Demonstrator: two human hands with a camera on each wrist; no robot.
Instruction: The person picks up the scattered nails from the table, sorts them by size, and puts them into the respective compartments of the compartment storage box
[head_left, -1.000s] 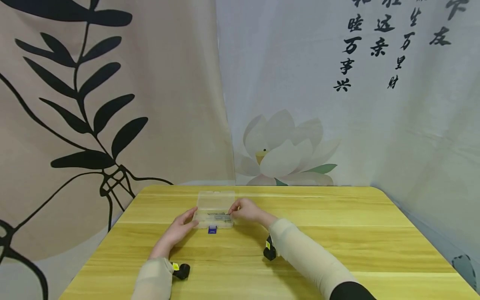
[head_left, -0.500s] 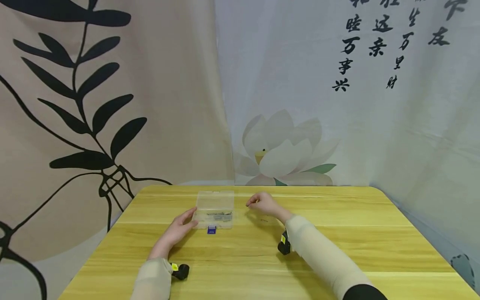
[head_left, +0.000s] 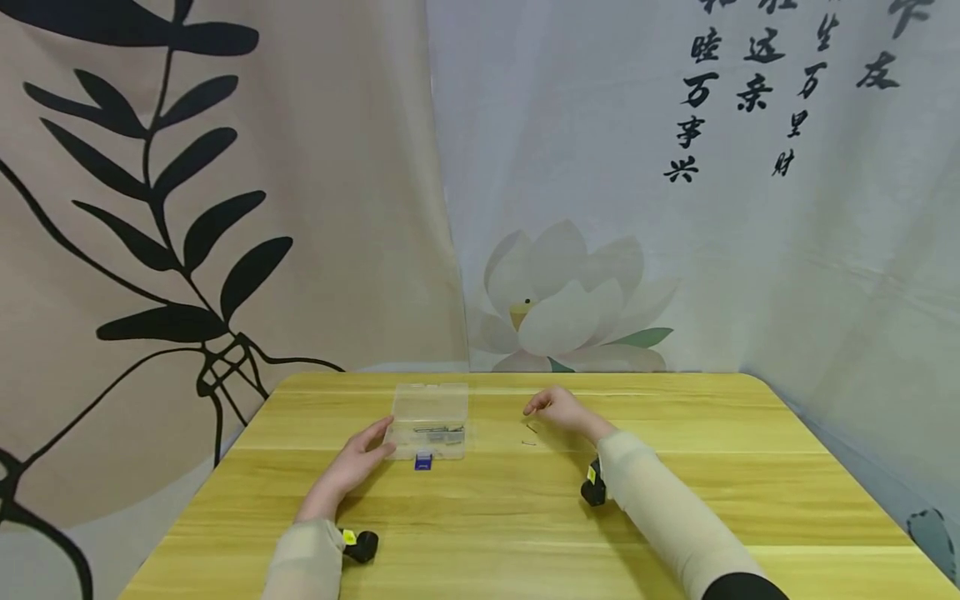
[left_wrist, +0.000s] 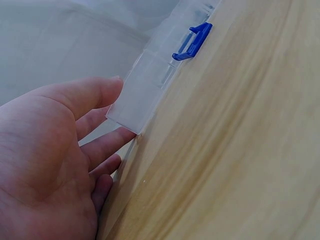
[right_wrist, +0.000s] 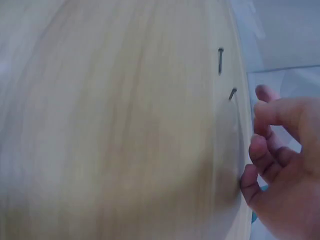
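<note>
A clear plastic box (head_left: 430, 402) with its lid raised stands on the table, small metal pieces (head_left: 438, 429) in it. My left hand (head_left: 358, 457) holds the box's left end, thumb at the front corner and fingers behind and along the end, as the left wrist view shows. Two thin screws (right_wrist: 220, 61) lie apart on the wood to the right of the box. Just above and beyond the farther screw (right_wrist: 232, 94) hovers my right hand (head_left: 558, 410). Its fingers are loosely bent, and nothing shows between them.
A blue latch (left_wrist: 194, 42) hangs from the box's front. The wooden table (head_left: 480, 525) reaches back to a printed cloth (head_left: 360, 208) behind it. Black wrist cameras (head_left: 593, 485) sit on both sleeves.
My right hand has moved from the box to the right. A second screw now lies on the table beside the first. The left hand has stayed at the box.
</note>
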